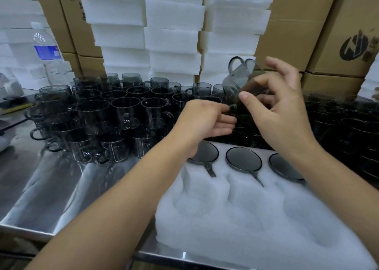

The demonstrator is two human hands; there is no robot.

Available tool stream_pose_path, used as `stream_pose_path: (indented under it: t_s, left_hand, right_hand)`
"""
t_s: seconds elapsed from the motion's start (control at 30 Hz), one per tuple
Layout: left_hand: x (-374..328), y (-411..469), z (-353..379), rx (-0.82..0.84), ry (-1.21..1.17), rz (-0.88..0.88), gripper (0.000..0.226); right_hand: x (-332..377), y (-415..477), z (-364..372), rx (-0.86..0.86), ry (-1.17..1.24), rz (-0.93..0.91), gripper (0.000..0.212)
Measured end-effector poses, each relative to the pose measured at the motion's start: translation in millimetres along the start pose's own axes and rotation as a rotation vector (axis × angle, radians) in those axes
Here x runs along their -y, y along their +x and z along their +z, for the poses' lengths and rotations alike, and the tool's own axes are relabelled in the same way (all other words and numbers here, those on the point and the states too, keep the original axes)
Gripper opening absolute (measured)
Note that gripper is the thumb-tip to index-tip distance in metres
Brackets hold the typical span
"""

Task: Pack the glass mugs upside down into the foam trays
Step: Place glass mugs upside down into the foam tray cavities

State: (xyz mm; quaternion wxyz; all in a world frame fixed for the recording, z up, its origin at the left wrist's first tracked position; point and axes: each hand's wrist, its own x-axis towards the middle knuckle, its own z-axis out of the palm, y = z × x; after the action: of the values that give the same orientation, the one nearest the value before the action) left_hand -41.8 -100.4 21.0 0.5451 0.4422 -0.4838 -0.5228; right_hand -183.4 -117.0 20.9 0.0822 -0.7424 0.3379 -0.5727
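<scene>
Loose mugs (114,114) crowd table (51,187), left of left hand (205,122). Left hand half-curled, holds nothing visible, fingertips reaching toward mugs under right hand (281,105). Right hand pinches tilted mug (242,77) aloft, handle up. Tray (256,218) below both hands: three mugs seated bottoms-up in far row, near pockets empty. Advice: turn mug fully rim-down, line handle with slot, lower straight, press gently.
</scene>
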Motion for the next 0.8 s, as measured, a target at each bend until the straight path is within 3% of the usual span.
stream_pose_path:
  t_s: [0.1,0.23,0.37,0.43,0.6,0.8]
  left_hand:
    - [-2,0,-3,-0.034,-0.121,0.025,0.031]
    - [-3,1,-6,-0.057,-0.104,0.049,0.040]
    - [-4,1,-5,-0.056,-0.048,0.068,0.045]
    - [-4,0,-4,-0.068,-0.035,0.071,0.044]
    - [-3,-1,-3,-0.068,-0.052,0.080,0.041]
    - [1,2,-4,-0.061,-0.024,0.098,0.029]
  right_hand:
    - [-5,-5,-3,-0.028,-0.010,0.023,0.010]
    - [-4,-5,-9,0.004,-0.091,0.017,0.026]
    - [-2,-8,-12,0.050,-0.143,-0.037,0.020]
    - [-2,-10,-12,0.080,-0.160,-0.079,0.026]
    - [0,-11,-11,0.115,-0.156,-0.139,0.065]
    - [-2,-15,-12,0.123,-0.110,-0.128,0.067]
